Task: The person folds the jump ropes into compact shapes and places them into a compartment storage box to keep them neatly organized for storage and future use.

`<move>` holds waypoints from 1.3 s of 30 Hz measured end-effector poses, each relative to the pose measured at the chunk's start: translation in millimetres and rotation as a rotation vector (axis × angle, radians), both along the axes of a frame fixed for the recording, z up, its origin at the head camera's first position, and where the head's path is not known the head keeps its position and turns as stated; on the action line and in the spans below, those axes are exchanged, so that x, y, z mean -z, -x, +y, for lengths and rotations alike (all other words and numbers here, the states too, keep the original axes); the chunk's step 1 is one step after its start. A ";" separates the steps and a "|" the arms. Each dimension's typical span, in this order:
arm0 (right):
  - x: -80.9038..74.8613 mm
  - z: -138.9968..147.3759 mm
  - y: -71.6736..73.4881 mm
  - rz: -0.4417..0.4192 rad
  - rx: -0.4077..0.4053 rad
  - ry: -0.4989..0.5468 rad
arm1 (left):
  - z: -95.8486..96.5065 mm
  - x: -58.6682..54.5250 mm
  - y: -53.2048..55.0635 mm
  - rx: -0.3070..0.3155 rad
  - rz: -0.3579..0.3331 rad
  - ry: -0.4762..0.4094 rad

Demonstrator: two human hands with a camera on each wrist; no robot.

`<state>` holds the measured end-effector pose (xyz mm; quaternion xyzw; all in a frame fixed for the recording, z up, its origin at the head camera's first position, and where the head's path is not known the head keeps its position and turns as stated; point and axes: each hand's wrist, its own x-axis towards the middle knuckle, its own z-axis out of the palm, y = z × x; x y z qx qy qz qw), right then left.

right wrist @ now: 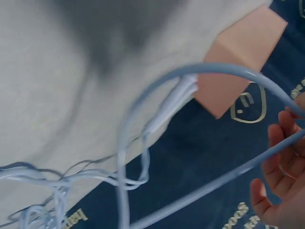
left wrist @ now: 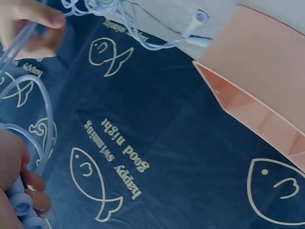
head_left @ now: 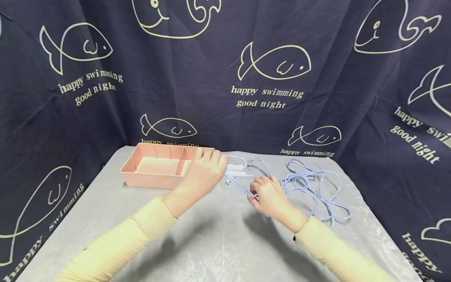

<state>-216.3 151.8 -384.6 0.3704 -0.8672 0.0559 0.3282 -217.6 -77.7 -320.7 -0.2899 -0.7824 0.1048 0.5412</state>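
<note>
Pale blue cord [right wrist: 190, 195] stretches between 2 hands above the table [head_left: 218, 243]. Watching remotely, I see the left hand [head_left: 206, 170] with fingers curled round 2 handles [left wrist: 20, 202], probably to keep them paired, while the right hand [head_left: 269, 196] pinches the cord, seemingly to separate this length from the loose coils [left wrist: 102, 6]. I judge the pink box [head_left: 151, 181] sits aside, beyond the left hand, to leave working room.

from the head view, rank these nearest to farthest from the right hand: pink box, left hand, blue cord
1. Blue cord: nearest, held by the right hand.
2. Left hand: to the right hand's left.
3. Pink box: farthest, mostly left of the left hand.
</note>
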 end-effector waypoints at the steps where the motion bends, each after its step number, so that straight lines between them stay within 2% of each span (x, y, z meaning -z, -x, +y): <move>1: 2.2 1.2 3.9 -0.004 -0.001 0.003 | 1.2 -0.8 -1.4 0.012 0.001 0.005; 7: 8.3 5.7 25.4 0.006 -0.010 0.016 | 8.4 -6.9 -14.5 0.107 0.011 0.022; 13: 1.5 0.5 43.7 0.008 -0.034 0.044 | 18.3 -4.5 -29.2 0.213 -0.010 0.024; 19: -16.9 -7.3 63.1 0.177 0.039 0.049 | 25.7 3.0 -40.3 0.331 -0.036 0.063; 26: -45.8 -5.5 83.5 0.345 0.079 0.046 | 26.5 12.8 -46.2 0.446 -0.121 0.150; 29: -60.2 -4.0 86.8 0.374 0.087 0.061 | 25.4 18.7 -46.1 0.460 -0.181 0.179; 33: -79.5 -3.7 85.4 0.427 0.093 0.100 | 23.6 25.2 -42.9 0.434 -0.274 0.184; 35: -89.2 -4.1 82.4 0.468 0.083 0.137 | 22.8 27.0 -40.2 0.398 -0.305 0.184; 39: -106.1 -6.0 73.6 0.556 0.038 0.212 | 21.5 27.9 -33.4 0.278 -0.347 0.182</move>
